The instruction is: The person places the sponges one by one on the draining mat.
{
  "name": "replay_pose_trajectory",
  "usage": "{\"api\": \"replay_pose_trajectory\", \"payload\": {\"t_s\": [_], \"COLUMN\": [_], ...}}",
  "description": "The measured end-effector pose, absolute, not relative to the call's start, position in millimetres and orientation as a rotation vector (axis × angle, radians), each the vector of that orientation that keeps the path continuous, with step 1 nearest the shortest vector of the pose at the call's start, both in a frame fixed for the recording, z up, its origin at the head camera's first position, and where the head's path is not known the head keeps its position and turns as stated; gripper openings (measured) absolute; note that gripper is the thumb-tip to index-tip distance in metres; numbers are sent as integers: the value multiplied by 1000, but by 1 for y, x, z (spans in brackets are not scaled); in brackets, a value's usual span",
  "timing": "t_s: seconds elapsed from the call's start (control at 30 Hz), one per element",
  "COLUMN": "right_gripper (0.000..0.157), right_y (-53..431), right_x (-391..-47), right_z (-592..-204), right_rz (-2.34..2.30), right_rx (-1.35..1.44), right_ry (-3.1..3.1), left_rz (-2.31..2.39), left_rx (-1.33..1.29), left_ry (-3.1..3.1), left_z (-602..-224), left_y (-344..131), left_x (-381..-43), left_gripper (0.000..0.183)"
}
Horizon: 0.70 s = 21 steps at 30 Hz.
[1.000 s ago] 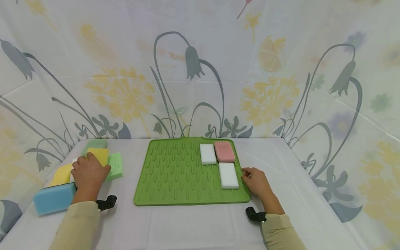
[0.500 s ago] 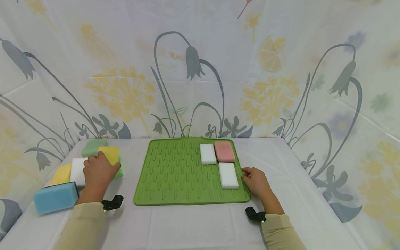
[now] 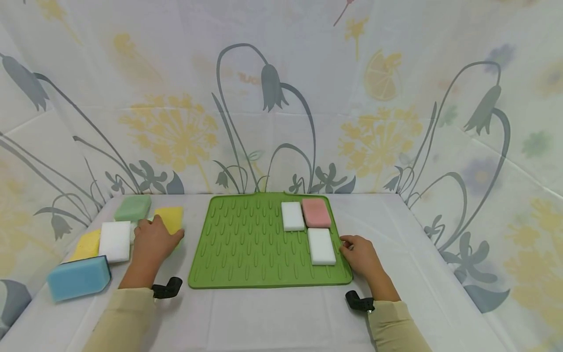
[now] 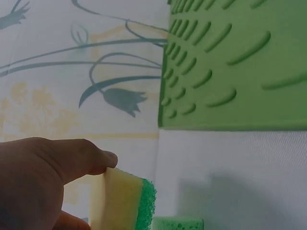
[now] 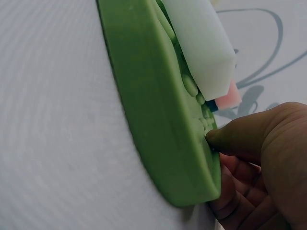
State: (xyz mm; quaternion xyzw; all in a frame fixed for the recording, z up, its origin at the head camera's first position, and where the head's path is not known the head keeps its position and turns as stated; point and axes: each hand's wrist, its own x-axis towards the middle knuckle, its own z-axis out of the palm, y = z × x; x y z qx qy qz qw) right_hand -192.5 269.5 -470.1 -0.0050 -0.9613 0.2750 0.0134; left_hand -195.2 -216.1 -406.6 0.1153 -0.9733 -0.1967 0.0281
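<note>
My left hand pinches a yellow sponge with a green scouring side, between thumb and fingers, left of the green ridged mat. Below that sponge in the left wrist view lies a light green sponge with small holes, mostly hidden by the hand in the head view. At the mat's right edge, my right hand pinches the rim, thumb on top and fingers beneath. Two white sponges and a pink sponge lie flat on the mat's right part.
On the left of the white-covered table are a blue sponge, another yellow sponge, a white sponge and a pale green sponge. A flower-print cloth hangs behind the table.
My left hand has carried the yellow sponge rightward, away from the other sponges and toward the mat, uncovering the white sponge. The right hand has stayed at the mat's edge.
</note>
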Motion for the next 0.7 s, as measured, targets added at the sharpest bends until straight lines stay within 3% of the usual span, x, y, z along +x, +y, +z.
{"api": "replay_pose_trajectory", "payload": {"t_s": [0.7], "right_gripper": [37], "right_y": [270], "right_x": [-194], "right_z": [-473], "right_rz": [871], "right_rx": [-14], "right_ry": [-2992], "left_rz": [-764], "left_rx": [135], "left_ry": [-3101], "left_z": [-410], "left_y": [-168], "left_x": [-192], "left_gripper": [83]}}
